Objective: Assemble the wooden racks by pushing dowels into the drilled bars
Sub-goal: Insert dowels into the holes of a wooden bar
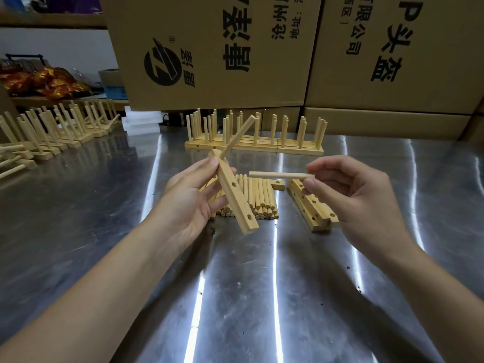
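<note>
My left hand (192, 199) grips a drilled wooden bar (237, 199), held tilted above the table. One dowel (238, 136) stands in the bar's far end and points up and to the right; two empty holes show along the bar. My right hand (348, 197) pinches a loose dowel (280, 175) between thumb and fingers, held level to the right of the bar. Under both hands lies a pile of loose dowels (258, 199). Several drilled bars (313, 205) are stacked just below my right hand.
The steel table (248, 284) is shiny. Finished racks (255, 134) stand at the back centre, more racks (52, 127) in a row at the left. Large cardboard boxes (214, 48) wall off the back. Orange packets (44, 81) lie far left.
</note>
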Action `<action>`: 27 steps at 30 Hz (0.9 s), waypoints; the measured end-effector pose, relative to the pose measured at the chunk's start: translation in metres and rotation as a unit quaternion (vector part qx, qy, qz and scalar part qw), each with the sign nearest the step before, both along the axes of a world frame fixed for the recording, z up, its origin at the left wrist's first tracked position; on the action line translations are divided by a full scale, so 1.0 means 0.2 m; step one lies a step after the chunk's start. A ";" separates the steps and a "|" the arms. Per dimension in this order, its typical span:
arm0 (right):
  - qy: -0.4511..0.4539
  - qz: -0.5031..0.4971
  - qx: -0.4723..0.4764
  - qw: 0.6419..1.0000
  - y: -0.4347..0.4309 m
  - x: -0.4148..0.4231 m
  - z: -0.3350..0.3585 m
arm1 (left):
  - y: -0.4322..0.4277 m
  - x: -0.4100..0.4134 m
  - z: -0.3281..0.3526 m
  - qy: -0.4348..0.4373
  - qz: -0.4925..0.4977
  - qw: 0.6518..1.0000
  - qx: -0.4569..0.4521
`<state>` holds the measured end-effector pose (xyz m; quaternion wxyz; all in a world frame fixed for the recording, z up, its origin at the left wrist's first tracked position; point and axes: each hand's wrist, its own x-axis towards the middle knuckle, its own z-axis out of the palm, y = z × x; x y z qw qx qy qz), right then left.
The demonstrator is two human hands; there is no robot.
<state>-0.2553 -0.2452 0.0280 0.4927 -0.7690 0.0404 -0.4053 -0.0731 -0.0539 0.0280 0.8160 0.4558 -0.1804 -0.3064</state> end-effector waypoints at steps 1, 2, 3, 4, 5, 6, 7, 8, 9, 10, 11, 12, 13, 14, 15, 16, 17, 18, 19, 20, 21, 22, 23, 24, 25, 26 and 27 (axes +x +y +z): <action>0.002 -0.001 -0.008 1.000 0.00 0.00 0.00 | 0.00 0.00 0.00 -0.005 -0.001 1.000 0.000; 0.004 -0.002 -0.015 1.000 0.00 0.00 0.00 | 0.00 0.00 0.00 -0.009 -0.003 1.000 -0.002; 0.005 -0.003 -0.020 1.000 0.00 0.00 0.00 | 0.00 -0.01 0.00 -0.013 -0.006 1.000 -0.005; 0.006 -0.003 -0.023 1.000 0.00 0.00 -0.01 | 0.00 -0.01 0.00 -0.016 -0.009 1.000 -0.008; 0.008 -0.003 -0.025 1.000 0.00 0.00 -0.01 | 0.00 -0.01 0.00 -0.018 -0.013 1.000 -0.010; 0.010 -0.003 -0.029 1.000 -0.01 0.01 -0.01 | 0.00 -0.01 0.00 -0.019 -0.015 1.000 -0.012; 0.013 -0.004 -0.034 0.999 -0.01 0.01 -0.01 | 0.00 -0.01 0.00 -0.020 -0.016 1.000 -0.014; 0.017 -0.006 -0.041 0.999 0.00 0.01 -0.01 | 0.00 -0.01 0.00 -0.021 -0.016 1.000 -0.015; 0.021 -0.008 -0.050 0.999 0.00 0.01 -0.02 | 0.00 -0.01 0.00 -0.022 -0.016 1.000 -0.015; 0.024 -0.010 -0.060 0.998 0.00 0.01 -0.02 | 0.00 -0.01 -0.01 -0.023 -0.015 1.000 -0.014; 0.026 -0.013 -0.069 0.997 0.00 0.00 -0.02 | 0.00 -0.01 -0.01 -0.025 -0.014 1.000 -0.013; 0.028 -0.017 -0.077 0.997 0.00 0.00 -0.02 | 0.00 -0.01 -0.01 -0.026 -0.014 0.999 -0.012; 0.030 -0.021 -0.084 0.996 0.00 0.00 -0.02 | 0.00 -0.01 -0.01 -0.028 -0.014 0.999 -0.010; 0.030 -0.025 -0.092 0.995 0.00 0.00 -0.02 | 0.00 -0.01 -0.01 -0.031 -0.013 0.999 -0.007; 0.029 -0.029 -0.101 0.994 0.00 0.00 -0.02 | -0.01 -0.01 -0.01 -0.035 -0.011 0.999 -0.004; 0.029 -0.033 -0.111 0.993 0.00 0.00 -0.02 | -0.01 -0.01 -0.01 -0.040 -0.008 0.999 0.000; 0.028 -0.035 -0.118 0.992 0.01 0.00 -0.01 | -0.01 -0.01 -0.02 -0.045 -0.005 0.999 0.003; 0.028 -0.035 -0.121 0.992 0.01 0.00 -0.01 | -0.01 -0.01 -0.02 -0.051 -0.004 0.999 0.006; 0.029 -0.034 -0.121 0.992 0.01 0.00 -0.01 | -0.01 -0.01 -0.02 -0.058 -0.002 0.998 0.010; 0.029 -0.033 -0.121 0.992 0.01 0.00 -0.01 | -0.01 -0.01 -0.02 -0.067 0.000 0.998 0.017; 0.030 -0.032 -0.121 0.992 0.01 0.00 -0.01 | -0.01 -0.01 -0.02 -0.079 0.002 0.997 0.024; 0.031 -0.032 -0.121 0.992 0.01 0.00 -0.01 | -0.01 -0.01 -0.03 -0.090 0.002 0.995 0.031; 0.033 -0.031 -0.120 0.992 0.01 0.00 -0.01 | -0.01 -0.01 -0.03 -0.097 0.001 0.995 0.035; 0.035 -0.029 -0.121 0.992 0.00 0.00 0.00 | -0.01 -0.01 -0.03 -0.099 0.000 0.994 0.036; 0.039 -0.028 -0.123 0.991 0.00 -0.01 0.00 | -0.01 -0.01 -0.03 -0.098 -0.001 0.995 0.035; 0.043 -0.029 -0.126 0.991 0.00 -0.01 0.00 | -0.01 -0.01 -0.03 -0.093 -0.003 0.995 0.033; 0.047 -0.029 -0.130 0.990 0.00 -0.01 0.00 | -0.01 -0.01 -0.03 -0.088 -0.007 0.996 0.029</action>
